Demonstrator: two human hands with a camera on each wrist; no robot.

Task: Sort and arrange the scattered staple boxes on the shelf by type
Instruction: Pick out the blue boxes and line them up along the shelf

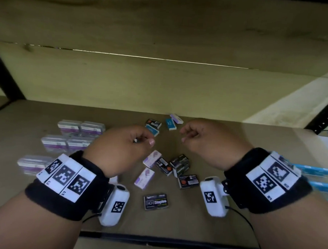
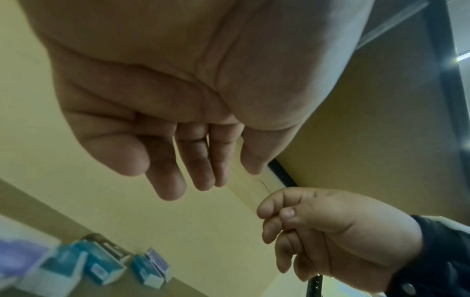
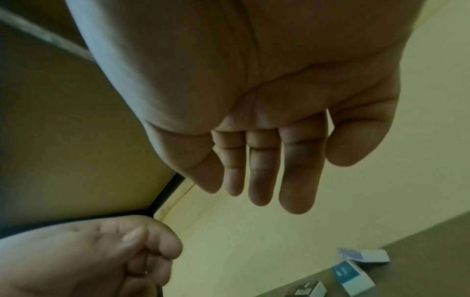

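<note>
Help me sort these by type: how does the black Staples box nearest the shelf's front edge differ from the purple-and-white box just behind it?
The black Staples box is dark with white lettering and lies flat, square to the front edge. The purple-and-white box is pale with a purple print and lies angled. Both are small cardboard boxes on the shelf, and neither hand touches them.

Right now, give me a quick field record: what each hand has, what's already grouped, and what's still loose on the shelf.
left hand: above the shelf, fingers loosely curled, holds nothing
right hand: above the shelf, fingers loosely curled, holds nothing
grouped left: clear purple-label cases in rows
grouped right: blue boxes at the edge of view, partly hidden by the wrist
loose, far centre: teal boxes, a lilac box, a black box
loose, near centre: black boxes and lilac boxes mixed; one black Staples box apart
shelf: brown board
</note>
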